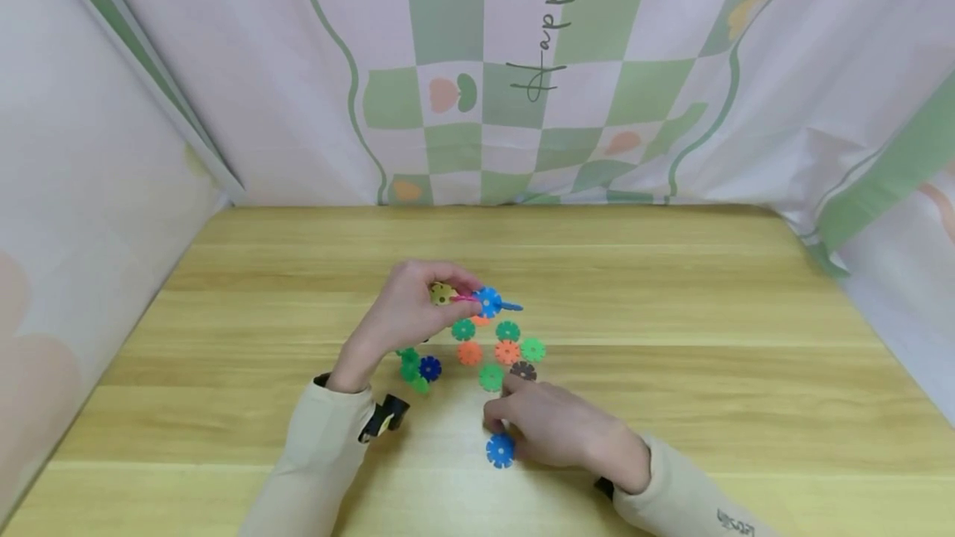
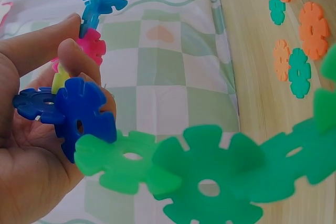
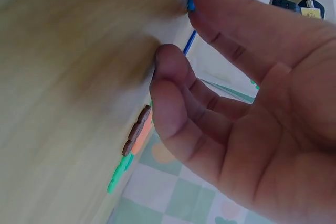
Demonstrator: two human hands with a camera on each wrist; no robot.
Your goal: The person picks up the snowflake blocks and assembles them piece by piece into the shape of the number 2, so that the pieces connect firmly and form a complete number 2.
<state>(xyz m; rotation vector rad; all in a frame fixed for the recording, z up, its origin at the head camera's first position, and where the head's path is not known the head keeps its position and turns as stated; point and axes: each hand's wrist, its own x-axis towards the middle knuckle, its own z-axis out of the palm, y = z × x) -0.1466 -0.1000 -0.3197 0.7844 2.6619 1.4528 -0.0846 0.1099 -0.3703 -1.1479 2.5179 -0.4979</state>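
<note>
My left hand grips a chain of linked notched plastic discs. At its fingertips are a pink disc and blue discs; a yellow disc lies beside the palm. Dark blue discs and green discs trail from the hand toward the wrist. My right hand is low at the table, fingers bent, with a gap between thumb and fingers. A loose blue disc lies by its thumb; whether they touch is unclear. A brown disc lies just beyond the right fingers.
Loose discs lie mid-table: orange discs, dark green discs and light green discs. The wooden table reaches back to a checked curtain, with pale cloth on both sides.
</note>
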